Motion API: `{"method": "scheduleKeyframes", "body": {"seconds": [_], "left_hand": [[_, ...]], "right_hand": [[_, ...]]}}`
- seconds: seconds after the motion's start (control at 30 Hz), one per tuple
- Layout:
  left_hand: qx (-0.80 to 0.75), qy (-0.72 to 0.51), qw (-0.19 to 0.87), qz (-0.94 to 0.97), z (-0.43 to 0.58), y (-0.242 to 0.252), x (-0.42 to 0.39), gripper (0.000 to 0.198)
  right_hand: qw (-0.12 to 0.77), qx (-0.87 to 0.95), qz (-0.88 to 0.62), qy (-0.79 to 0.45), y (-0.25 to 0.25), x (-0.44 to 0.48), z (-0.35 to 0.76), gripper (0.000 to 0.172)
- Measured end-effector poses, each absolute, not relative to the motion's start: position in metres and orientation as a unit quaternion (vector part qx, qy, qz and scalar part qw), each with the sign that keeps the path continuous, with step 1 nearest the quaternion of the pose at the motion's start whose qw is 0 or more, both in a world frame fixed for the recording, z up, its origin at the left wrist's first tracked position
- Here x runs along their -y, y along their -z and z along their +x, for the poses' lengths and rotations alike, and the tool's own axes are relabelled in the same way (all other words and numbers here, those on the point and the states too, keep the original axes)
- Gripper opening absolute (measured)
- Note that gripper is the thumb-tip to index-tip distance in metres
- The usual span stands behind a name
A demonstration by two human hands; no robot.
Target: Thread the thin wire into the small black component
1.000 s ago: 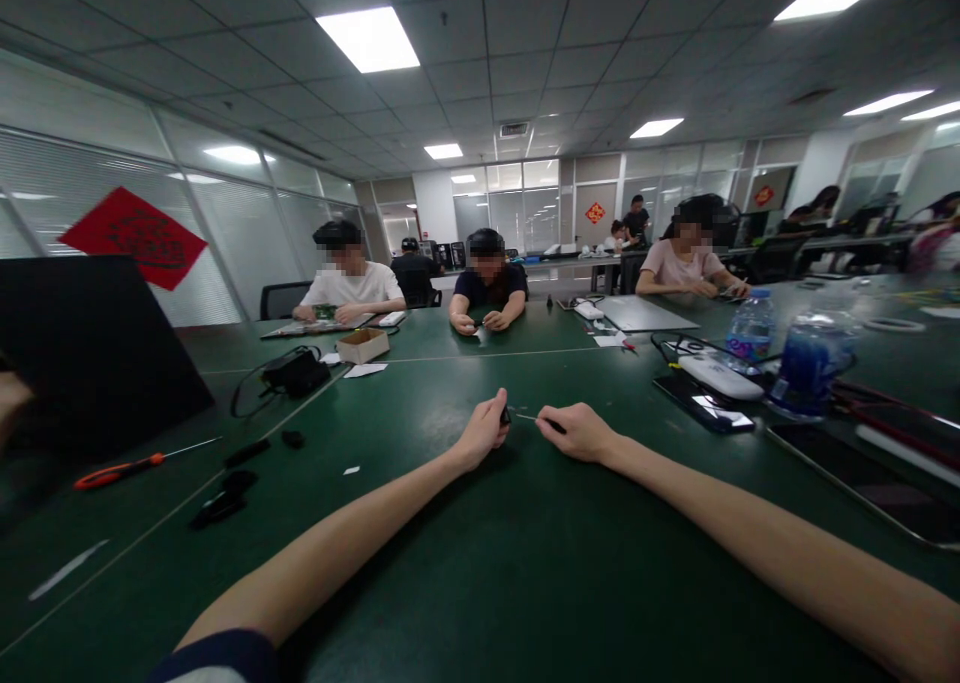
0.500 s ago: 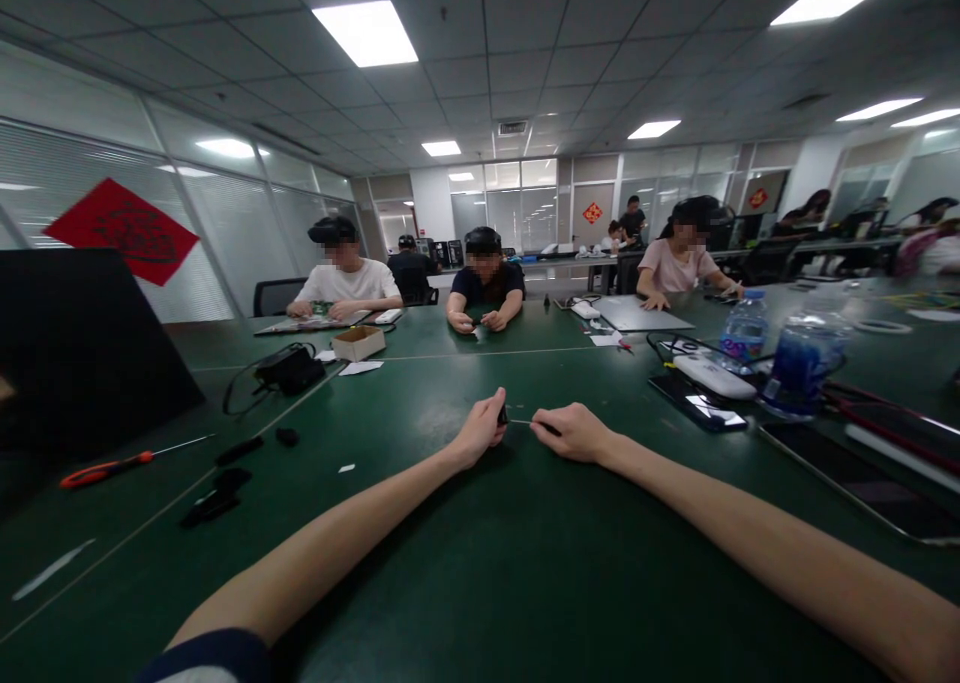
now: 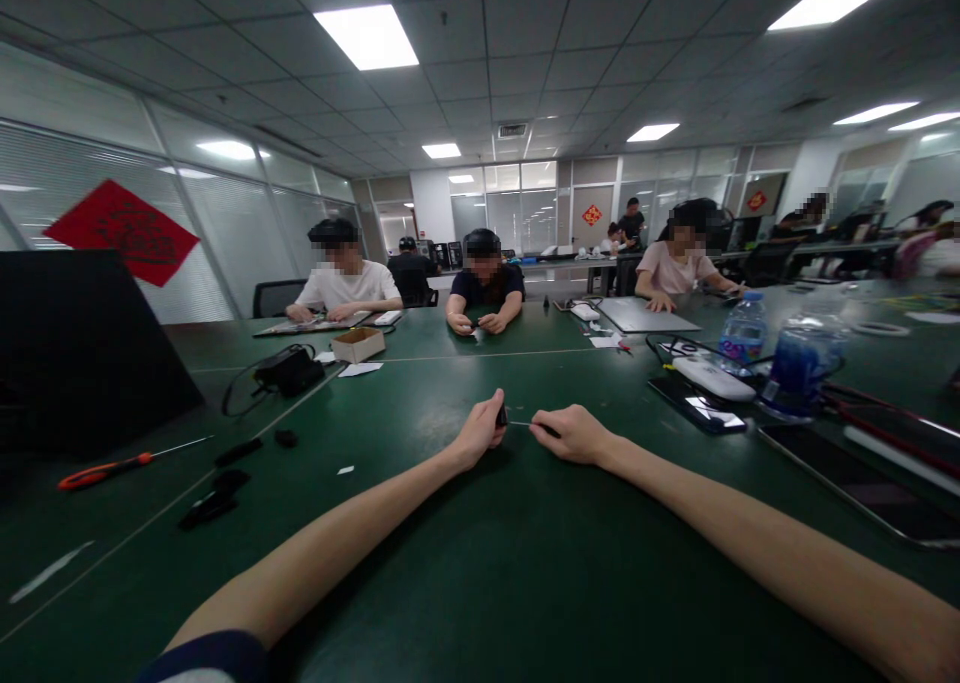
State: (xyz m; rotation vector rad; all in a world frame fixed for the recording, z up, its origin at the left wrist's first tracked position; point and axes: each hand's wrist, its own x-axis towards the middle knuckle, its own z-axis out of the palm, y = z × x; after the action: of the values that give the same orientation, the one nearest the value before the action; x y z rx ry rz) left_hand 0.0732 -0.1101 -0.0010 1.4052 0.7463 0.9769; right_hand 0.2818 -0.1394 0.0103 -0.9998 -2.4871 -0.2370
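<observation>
Just above the green table (image 3: 480, 563), in the middle of the view, my left hand (image 3: 480, 433) is closed around a small black object (image 3: 502, 416), mostly hidden by the fingers; its kind cannot be made out. My right hand (image 3: 571, 433) is closed on a slim screwdriver (image 3: 519, 423) with a thin metal shaft and a dark handle, largely covered by the fist. The shaft points left, its tip at or very near the black object; whether they touch is too small to tell.
At left lie an orange-handled screwdriver (image 3: 105, 470), black scraps (image 3: 214, 503), a black cased device (image 3: 289, 370) and a cardboard box (image 3: 358, 344). At right are phones (image 3: 697, 403), a white case (image 3: 712, 377), a bottle (image 3: 744, 328) and a blue jug (image 3: 802, 363). Co-workers sit across the table.
</observation>
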Motion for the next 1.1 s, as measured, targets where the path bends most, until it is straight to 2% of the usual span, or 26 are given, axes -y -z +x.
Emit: {"method": "scheduleKeyframes", "body": {"seconds": [0.73, 0.83, 1.1], "left_hand": [[-0.343, -0.427, 0.557, 0.624, 0.0751, 0.0002, 0.1127, 0.052], [-0.366, -0.433, 0.510, 0.647, 0.0748, -0.0021, 0.1153, 0.054], [-0.420, -0.452, 0.282, 0.735, 0.0731, -0.0054, 0.1191, 0.055]], "right_hand": [[0.212, 0.904, -0.358, 0.096, -0.0122, 0.1405, 0.2817, 0.029], [0.206, 0.905, -0.360, 0.098, -0.0122, 0.1403, 0.2817, 0.029], [0.199, 0.905, -0.362, 0.096, -0.0146, 0.1428, 0.2813, 0.028]]}}
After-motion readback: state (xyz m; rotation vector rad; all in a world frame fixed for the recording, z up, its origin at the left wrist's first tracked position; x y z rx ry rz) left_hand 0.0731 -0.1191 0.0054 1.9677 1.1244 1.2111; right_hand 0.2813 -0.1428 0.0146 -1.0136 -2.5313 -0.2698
